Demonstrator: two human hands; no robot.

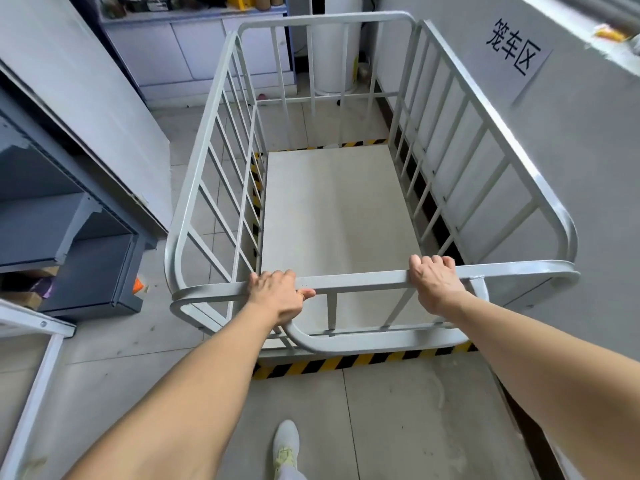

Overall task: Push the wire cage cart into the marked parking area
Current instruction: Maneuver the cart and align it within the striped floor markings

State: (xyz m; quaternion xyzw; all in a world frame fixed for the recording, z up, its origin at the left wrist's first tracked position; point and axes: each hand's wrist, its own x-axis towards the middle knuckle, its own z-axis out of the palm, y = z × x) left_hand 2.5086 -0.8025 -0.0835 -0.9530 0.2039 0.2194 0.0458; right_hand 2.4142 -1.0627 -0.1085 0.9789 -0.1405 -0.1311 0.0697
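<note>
— Inside the striped floor tape (349,364), where is the wire cage cart (332,209) sitting?

— I see it within the tape, close beside the right wall (588,188). My left hand (277,296) and right hand (437,284) both have fingers clenched on the top rail.

— Risks?

— Pushing harder could scrape that wall or overshoot the far stripe.

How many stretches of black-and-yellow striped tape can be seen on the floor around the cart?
3. One strip lies at the near end below the cart, one along its left side, one beyond its far end. A fourth along the right side may be hidden.
</note>
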